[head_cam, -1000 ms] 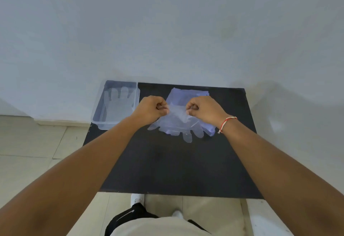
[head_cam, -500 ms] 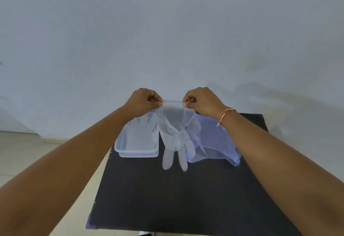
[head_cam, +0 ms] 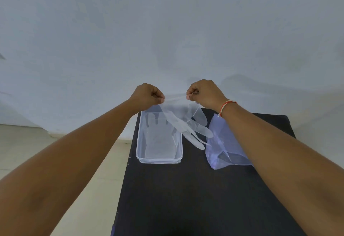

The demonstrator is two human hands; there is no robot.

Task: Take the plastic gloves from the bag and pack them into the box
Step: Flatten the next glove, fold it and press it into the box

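Note:
A clear plastic glove (head_cam: pixel 183 122) hangs in the air by its cuff, fingers pointing down and to the right. My left hand (head_cam: pixel 148 96) pinches the cuff's left corner and my right hand (head_cam: pixel 203 93) pinches its right corner. The glove dangles over the right far part of a clear rectangular box (head_cam: pixel 159 158), which holds at least one flat glove inside. A pale bluish plastic bag (head_cam: pixel 226 152) lies crumpled on the table to the right of the box, partly hidden behind my right forearm.
Box and bag sit on a black table (head_cam: pixel 186 198) pushed against a white wall (head_cam: pixel 167 31). The table's left edge runs just left of the box, with pale tiled floor (head_cam: pixel 55 152) beyond it.
Both hands lifted the glove out of the bag and carried it left, from above the bag to over the box. The camera view tilted up and shifted.

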